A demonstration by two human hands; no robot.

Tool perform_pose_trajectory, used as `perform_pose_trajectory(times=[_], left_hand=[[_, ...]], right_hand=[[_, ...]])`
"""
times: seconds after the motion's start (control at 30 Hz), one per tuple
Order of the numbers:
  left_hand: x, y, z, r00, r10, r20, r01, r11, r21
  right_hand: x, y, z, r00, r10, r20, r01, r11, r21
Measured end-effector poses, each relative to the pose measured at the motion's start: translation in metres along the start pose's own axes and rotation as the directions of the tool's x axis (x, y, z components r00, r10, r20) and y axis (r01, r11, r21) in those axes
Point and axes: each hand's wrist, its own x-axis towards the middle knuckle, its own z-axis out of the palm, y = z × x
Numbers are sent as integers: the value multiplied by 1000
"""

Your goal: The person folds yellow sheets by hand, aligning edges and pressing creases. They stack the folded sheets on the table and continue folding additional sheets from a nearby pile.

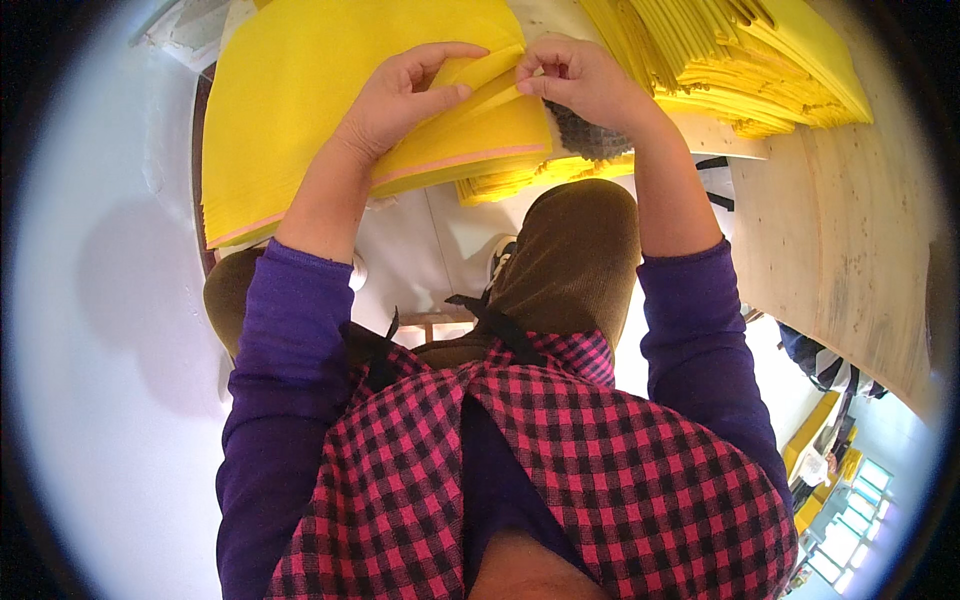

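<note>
A stack of yellow fabric sheets (290, 110) lies in front of me, with a pinkish line along its near edge. Its top sheet is folded over near the right corner into a narrow yellow strip (490, 68). My left hand (410, 95) rests on the stack, thumb and curved fingers on either side of this fold. At the strip's right end, my right hand (582, 80) is closed in a pinch on the sheet's edge; the fingertips partly hide what they grip. Below my right wrist sits a dark grey, rough-textured piece (590, 135).
Folded yellow fabric (760, 70) is piled high at the far right on a pale wooden table (825, 210). More yellow fabric (510, 185) shows beneath the stack, above my knees. A white wall (120, 300) runs along the left.
</note>
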Motion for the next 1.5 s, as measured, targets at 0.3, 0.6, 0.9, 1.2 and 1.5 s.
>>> perform_pose_trajectory(times=[0.3,0.6,0.9,1.2,1.5], left_hand=[[1,-4,-1,998,-41,-57,46,994,94],[3,-9,-2,992,-16,-124,29,994,105],[2,-8,-2,992,-47,-119,61,991,123],[3,-9,-3,995,-45,-94,53,994,91],[3,-11,-5,993,-56,-106,70,988,141]], right_hand=[[18,-1,5,959,-89,-268,70,994,-78],[-33,4,13,999,53,9,-54,995,86],[-27,4,14,996,91,-10,-91,996,8],[-35,6,18,997,70,-11,-68,991,113],[-28,13,13,995,103,-14,-101,990,95]])
